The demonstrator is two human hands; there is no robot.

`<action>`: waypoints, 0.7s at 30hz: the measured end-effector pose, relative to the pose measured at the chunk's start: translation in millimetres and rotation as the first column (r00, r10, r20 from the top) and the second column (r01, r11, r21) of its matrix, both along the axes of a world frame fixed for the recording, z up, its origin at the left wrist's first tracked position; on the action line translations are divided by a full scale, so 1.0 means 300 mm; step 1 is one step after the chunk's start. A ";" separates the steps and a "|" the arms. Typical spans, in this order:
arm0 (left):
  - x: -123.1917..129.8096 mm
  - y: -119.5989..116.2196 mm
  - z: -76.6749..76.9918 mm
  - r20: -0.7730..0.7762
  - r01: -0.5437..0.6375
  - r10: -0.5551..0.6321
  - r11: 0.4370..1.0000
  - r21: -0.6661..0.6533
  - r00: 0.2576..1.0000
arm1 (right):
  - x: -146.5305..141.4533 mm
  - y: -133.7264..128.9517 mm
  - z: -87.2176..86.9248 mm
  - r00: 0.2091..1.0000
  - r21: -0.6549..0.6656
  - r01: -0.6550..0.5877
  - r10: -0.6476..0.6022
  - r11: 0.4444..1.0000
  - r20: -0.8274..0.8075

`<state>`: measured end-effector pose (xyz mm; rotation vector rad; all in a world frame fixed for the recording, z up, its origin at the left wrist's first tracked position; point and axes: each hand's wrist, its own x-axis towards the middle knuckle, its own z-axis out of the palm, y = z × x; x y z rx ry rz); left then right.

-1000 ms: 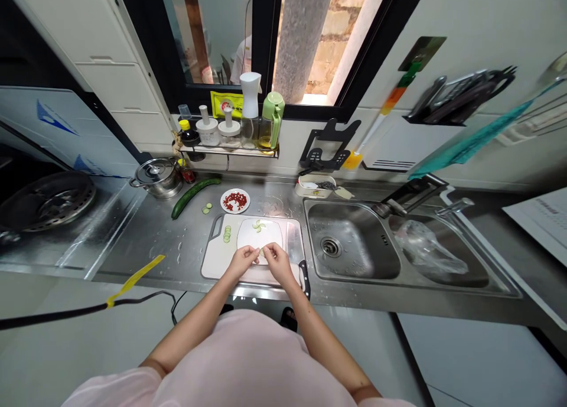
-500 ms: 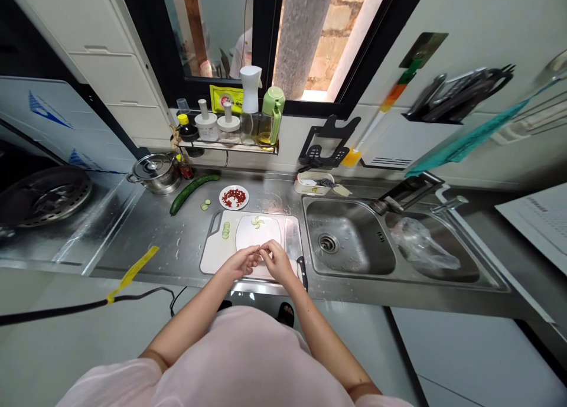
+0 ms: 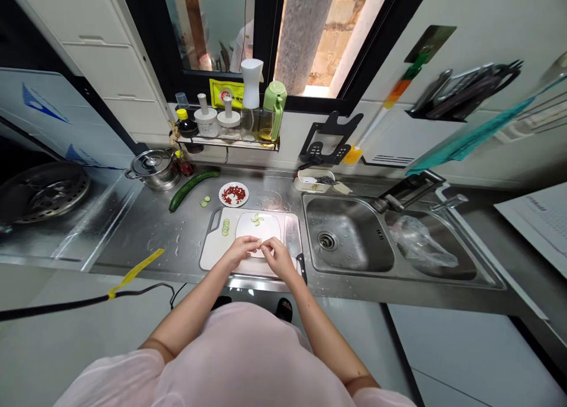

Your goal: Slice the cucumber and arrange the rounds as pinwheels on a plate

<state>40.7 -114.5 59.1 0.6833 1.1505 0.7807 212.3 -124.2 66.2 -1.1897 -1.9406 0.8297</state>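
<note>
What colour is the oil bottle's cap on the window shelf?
The oil bottle's cap is pale green, best seen in the head view.

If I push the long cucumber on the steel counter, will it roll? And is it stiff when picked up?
The cucumber is probably stiff, since it holds an even curve without sagging. Its round body may roll slightly, though the bend should stop it rolling far. Water drops on the steel counter suggest its skin could be slippery if wet.
</note>
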 end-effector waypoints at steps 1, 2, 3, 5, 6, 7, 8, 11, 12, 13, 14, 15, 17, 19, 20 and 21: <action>-0.002 0.005 -0.009 -0.002 -0.001 0.001 1.000 0.006 1.000 | 0.001 0.002 -0.001 1.000 -0.007 -0.002 0.002 1.000 0.007; -0.003 0.010 -0.018 -0.007 -0.005 0.005 1.000 0.015 1.000 | 0.001 0.004 -0.004 1.000 -0.013 -0.003 0.003 1.000 0.013; -0.004 0.015 -0.027 -0.014 -0.009 0.010 1.000 0.027 1.000 | 0.002 0.006 -0.007 1.000 -0.019 -0.003 0.003 1.000 0.019; -0.002 0.022 -0.044 -0.034 -0.016 0.018 0.998 0.061 0.999 | 0.003 0.009 -0.017 1.000 -0.032 -0.001 0.001 0.999 0.024; 0.000 0.025 -0.051 -0.045 -0.015 0.019 0.997 0.079 0.999 | 0.004 0.010 -0.023 1.000 -0.040 0.003 -0.002 0.999 0.023; 0.003 0.028 -0.058 -0.056 -0.012 0.017 0.996 0.093 0.998 | 0.006 0.012 -0.030 1.000 -0.048 0.007 -0.006 0.999 0.020; 0.006 0.030 -0.064 -0.064 -0.006 0.013 0.994 0.105 0.998 | 0.008 0.014 -0.038 1.000 -0.056 0.013 -0.012 0.998 0.017; 0.017 0.039 -0.078 -0.071 0.014 -0.005 0.992 0.127 0.997 | 0.018 0.025 -0.061 0.999 -0.080 0.026 -0.024 0.996 0.021; 0.021 0.043 -0.083 -0.077 0.020 -0.010 0.991 0.132 0.997 | 0.023 0.030 -0.068 0.999 -0.088 0.030 -0.028 0.996 0.028; 0.024 0.049 -0.087 -0.086 0.026 -0.014 0.990 0.139 0.996 | 0.027 0.035 -0.076 0.999 -0.095 0.035 -0.032 0.995 0.037; 0.028 0.056 -0.093 -0.098 0.034 -0.020 0.988 0.149 0.995 | 0.031 0.041 -0.084 0.998 -0.103 0.043 -0.038 0.994 0.049; 0.030 0.065 -0.099 -0.112 0.045 -0.027 0.986 0.159 0.993 | 0.036 0.047 -0.092 0.997 -0.111 0.050 -0.043 0.993 0.064; 0.035 0.085 -0.114 -0.142 0.073 -0.050 0.983 0.166 0.989 | 0.045 0.060 -0.108 0.994 -0.130 0.060 -0.046 0.990 0.102; 0.040 0.106 -0.131 -0.170 0.099 -0.074 0.984 0.149 0.983 | 0.055 0.072 -0.123 0.988 -0.153 0.063 -0.041 0.986 0.147; 0.044 0.116 -0.140 -0.183 0.107 -0.080 0.984 0.141 0.980 | 0.059 0.078 -0.129 0.985 -0.164 0.067 -0.038 0.984 0.170; 0.047 0.125 -0.150 -0.194 0.111 -0.083 0.985 0.136 0.978 | 0.064 0.083 -0.135 0.981 -0.172 0.070 -0.036 0.983 0.193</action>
